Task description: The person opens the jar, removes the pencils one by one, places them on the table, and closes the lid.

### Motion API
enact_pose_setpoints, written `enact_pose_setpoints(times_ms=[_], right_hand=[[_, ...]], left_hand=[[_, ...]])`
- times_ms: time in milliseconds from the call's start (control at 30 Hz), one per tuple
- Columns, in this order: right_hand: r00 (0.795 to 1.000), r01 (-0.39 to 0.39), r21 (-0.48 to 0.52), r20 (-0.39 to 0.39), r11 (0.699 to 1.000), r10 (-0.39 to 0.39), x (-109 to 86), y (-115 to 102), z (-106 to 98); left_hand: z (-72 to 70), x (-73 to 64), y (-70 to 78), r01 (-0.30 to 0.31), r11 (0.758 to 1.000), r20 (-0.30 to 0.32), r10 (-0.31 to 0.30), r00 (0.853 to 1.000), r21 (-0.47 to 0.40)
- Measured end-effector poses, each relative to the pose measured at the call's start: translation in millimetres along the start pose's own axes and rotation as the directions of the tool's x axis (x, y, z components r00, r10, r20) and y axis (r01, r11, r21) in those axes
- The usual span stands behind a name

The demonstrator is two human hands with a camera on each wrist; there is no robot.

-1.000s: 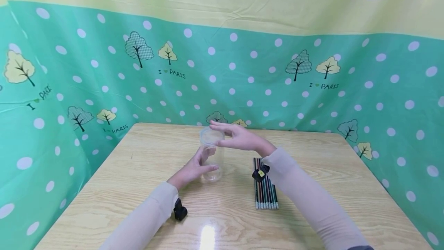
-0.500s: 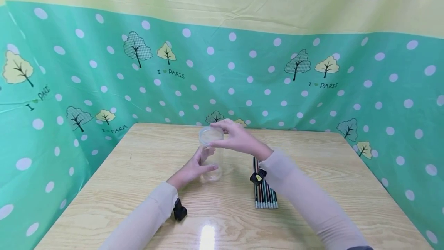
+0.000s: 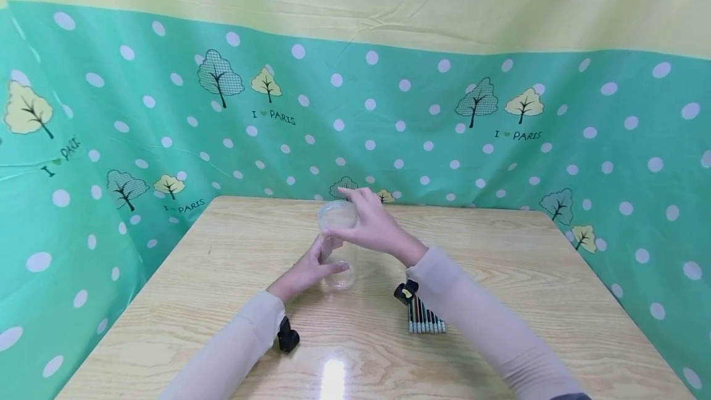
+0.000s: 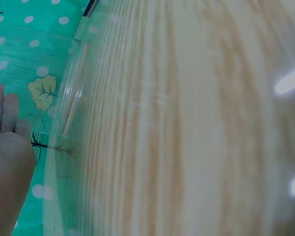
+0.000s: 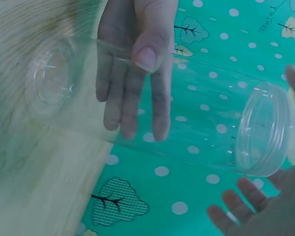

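Note:
A tall clear plastic jar (image 3: 340,280) stands upright on the wooden table, and its round translucent lid (image 3: 336,216) is on top. Its inside looks bare in the right wrist view. My left hand (image 3: 307,269) grips the jar body (image 5: 201,115) from the left, fingers behind it and thumb across the front. Up at the lid is my right hand (image 3: 378,228), thumb on the near side of the rim and fingers round the far side. The left wrist view catches only part of the left hand (image 4: 10,147) beside the see-through wall.
A row of dark striped pencils (image 3: 426,318) with pale ends lies right of the jar, partly hidden under the right sleeve (image 3: 472,313). A green dotted curtain (image 3: 311,141) hangs behind the wooden table (image 3: 239,245). Each wrist carries a small black camera (image 3: 287,336).
My right hand has turned at the lid, its thumb sliding left along the near rim and its wrist coming nearer. The right sleeve now covers more of the pencils. The left hand stays put.

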State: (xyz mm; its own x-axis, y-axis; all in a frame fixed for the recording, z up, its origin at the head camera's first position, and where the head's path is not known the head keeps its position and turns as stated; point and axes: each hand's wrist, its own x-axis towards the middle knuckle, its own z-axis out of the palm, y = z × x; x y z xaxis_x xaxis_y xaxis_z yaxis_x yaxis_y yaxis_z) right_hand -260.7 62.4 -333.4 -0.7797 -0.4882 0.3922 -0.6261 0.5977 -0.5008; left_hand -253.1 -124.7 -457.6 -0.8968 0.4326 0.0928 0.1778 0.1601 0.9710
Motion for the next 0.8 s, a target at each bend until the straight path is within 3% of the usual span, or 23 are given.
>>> enact_pose_setpoints(times_ms=[100,200,300,567,800], right_hand=[[0.996,0.061,0.131,0.064,0.99,-0.069,-1.1,4.4,-1.3],[0.979,0.102,0.291,0.14,0.951,-0.148,-1.5,9.5,-3.9],[0.959,0.114,0.362,0.203,0.925,-0.198,-1.0,13.5,-6.3],[0.941,0.137,0.334,0.252,0.933,-0.228,0.5,19.9,-9.0],[0.941,0.143,0.258,0.262,0.955,-0.212,-0.8,21.3,-8.5]], left_hand=[[0.3,0.9,0.1,-0.023,1.0,0.013,0.023,1.0,-0.005],[0.9,1.7,0.6,-0.04,0.999,0.021,0.04,0.999,-0.005],[0.8,2.1,0.4,-0.044,0.999,0.018,0.044,0.999,-0.002],[1.3,1.8,2.2,-0.021,1.0,-0.005,0.021,1.0,-0.01],[1.3,0.9,2.7,-0.026,1.0,0.0,0.026,1.0,-0.017]])
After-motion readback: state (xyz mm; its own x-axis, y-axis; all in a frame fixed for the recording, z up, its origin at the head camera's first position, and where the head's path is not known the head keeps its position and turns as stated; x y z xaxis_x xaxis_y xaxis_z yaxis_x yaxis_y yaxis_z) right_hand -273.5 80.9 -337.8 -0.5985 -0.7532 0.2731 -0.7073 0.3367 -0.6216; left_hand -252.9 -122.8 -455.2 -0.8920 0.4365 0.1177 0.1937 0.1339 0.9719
